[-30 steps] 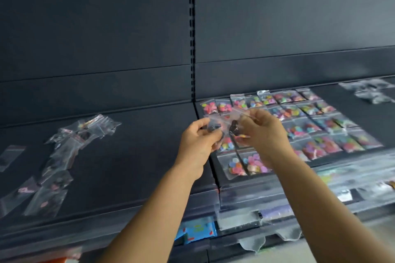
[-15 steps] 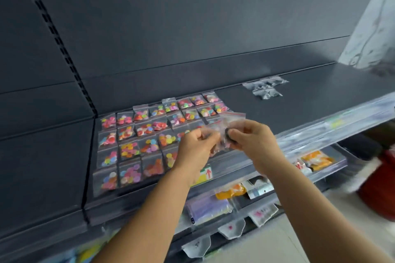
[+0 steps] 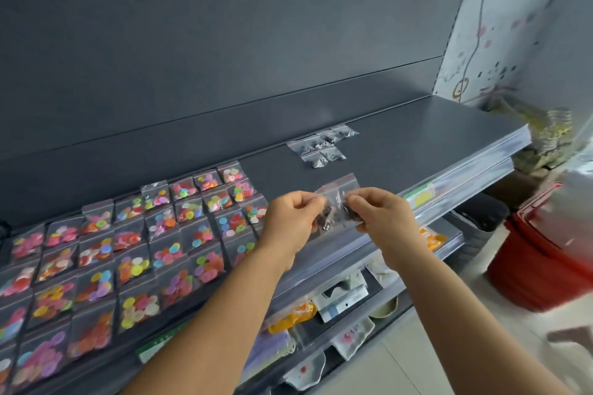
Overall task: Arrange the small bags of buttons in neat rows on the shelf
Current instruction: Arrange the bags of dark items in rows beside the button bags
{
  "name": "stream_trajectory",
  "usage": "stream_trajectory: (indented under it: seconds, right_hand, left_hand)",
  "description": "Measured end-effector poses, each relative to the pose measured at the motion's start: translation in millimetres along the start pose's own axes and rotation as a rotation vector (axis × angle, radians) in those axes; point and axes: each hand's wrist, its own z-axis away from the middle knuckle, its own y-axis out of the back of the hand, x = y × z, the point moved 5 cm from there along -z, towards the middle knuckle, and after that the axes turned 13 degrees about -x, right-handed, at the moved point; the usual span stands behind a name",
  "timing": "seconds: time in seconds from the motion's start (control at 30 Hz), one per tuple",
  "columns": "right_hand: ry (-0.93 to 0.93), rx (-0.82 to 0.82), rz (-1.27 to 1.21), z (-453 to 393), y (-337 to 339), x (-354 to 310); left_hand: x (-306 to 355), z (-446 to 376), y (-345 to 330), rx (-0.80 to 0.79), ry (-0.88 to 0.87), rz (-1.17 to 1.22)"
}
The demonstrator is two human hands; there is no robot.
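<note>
Head view: two bare forearms are seen reaching in from the lower edge; the left hand [image 3: 293,218] and the right hand [image 3: 382,218] are raised side by side above the front lip of the shelf [image 3: 417,138]; a cluster of small clear bags of dark buttons [image 3: 337,205] is pinched between them, the fingers of each hand being curled narrowly onto the plastic; how many bags are held cannot be told. Further left, bags of coloured buttons [image 3: 134,253] are laid flat on the shelf in close rows, edges touching. Further back, near the rear panel, a few clear bags of dark buttons [image 3: 322,146] are set together, well apart from the coloured rows. To the right, on the floor, a red bucket [image 3: 542,266] is visible, blurred.
</note>
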Motion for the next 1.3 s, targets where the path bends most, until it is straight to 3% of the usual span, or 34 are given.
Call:
stream_trajectory:
  seconds: [0.4, 0.67, 1.07, 1.3]
  right_hand:
    - [-0.02, 0.171, 0.151, -120.9, 62.1, 2.4]
    - [-0.058, 0.171, 0.264, -195.8, 94.3, 14.5]
    - [-0.036, -0.087, 0.487, -299.8, 122.4, 26.0]
    - [-0.032, -0.252, 0.729, -317.9, 118.8, 35.8]
  left_hand:
    - [21.2, -143.4, -25.2, -0.053, -0.052, -0.025]
    - [18.9, -213.7, -34.2, 0.049, -0.068, -0.2]
    - [25.1, -274.3, -65.6, 0.25, 0.036, -0.576]
    - [24.0, -277.7, -78.1, 0.335, 0.061, -1.002]
